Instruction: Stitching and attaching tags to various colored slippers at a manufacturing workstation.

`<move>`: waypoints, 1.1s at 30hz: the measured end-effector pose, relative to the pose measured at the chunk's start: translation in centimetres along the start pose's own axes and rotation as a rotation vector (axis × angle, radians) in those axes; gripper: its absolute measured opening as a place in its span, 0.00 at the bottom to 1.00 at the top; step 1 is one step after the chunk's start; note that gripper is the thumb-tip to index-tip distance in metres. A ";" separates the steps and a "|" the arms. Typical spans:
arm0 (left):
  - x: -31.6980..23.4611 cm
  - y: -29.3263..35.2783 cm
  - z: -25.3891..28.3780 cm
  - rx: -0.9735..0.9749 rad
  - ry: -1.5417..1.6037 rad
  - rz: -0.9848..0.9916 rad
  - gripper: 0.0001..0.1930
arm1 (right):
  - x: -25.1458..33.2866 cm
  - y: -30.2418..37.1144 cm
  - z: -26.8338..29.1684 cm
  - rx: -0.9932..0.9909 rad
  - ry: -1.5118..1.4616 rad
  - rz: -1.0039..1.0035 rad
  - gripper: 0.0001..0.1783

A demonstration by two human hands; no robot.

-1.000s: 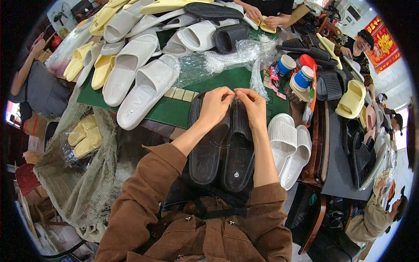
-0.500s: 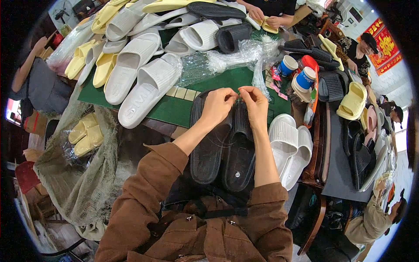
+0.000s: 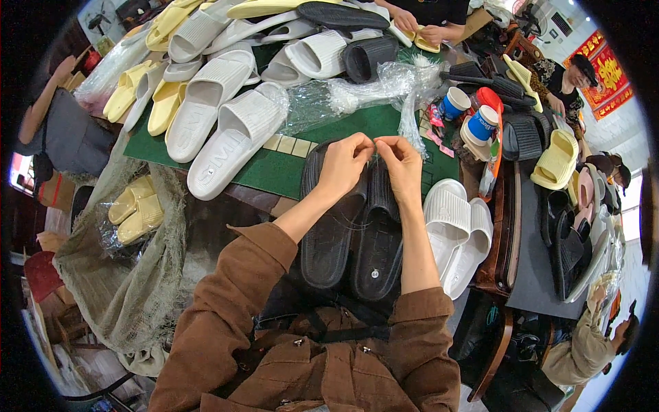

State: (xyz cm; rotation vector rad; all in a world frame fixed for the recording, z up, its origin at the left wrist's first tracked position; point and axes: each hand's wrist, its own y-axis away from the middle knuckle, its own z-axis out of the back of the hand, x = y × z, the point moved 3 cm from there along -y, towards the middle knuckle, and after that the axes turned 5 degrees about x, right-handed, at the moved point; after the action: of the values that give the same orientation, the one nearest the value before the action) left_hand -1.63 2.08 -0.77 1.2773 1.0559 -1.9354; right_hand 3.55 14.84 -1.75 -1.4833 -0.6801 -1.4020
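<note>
My left hand and my right hand meet fingertip to fingertip above a pair of black slides. Both are pinched, apparently on a thin clear plastic strand whose fine loops hang below the fingers; the part at the fingertips is barely visible. Beneath my left wrist lies the left black slide, and under my right hand the right black slide, with a small round white sticker on its footbed. Their straps are partly hidden by my hands. Just right of my right forearm sits a pair of white slides.
Grey, yellow and black slides pile up on the green table mat. A plastic bag of clear strands lies beyond my hands. Paper cups stand at right. A mesh sack hangs at left. Other people work around the table.
My hands keep almost the same pinched pose, their fingertips together. The black slides stay in place, and the whole view has shifted only slightly.
</note>
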 end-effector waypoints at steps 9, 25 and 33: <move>0.5 -0.1 0.0 0.007 -0.009 0.002 0.03 | -0.2 -0.1 0.4 -0.073 -0.004 -0.045 0.07; 1.0 -0.4 0.3 -0.103 0.168 -0.021 0.05 | 0.4 0.0 2.3 -0.352 -0.354 0.124 0.08; 1.3 -0.7 0.6 -0.051 0.231 0.016 0.05 | 1.6 -0.4 0.8 0.022 0.052 -0.072 0.09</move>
State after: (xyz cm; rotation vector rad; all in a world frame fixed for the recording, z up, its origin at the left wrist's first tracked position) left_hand -2.93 1.86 -1.65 1.5023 1.1944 -1.7682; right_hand 3.86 15.35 0.00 -1.4123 -0.7198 -1.4779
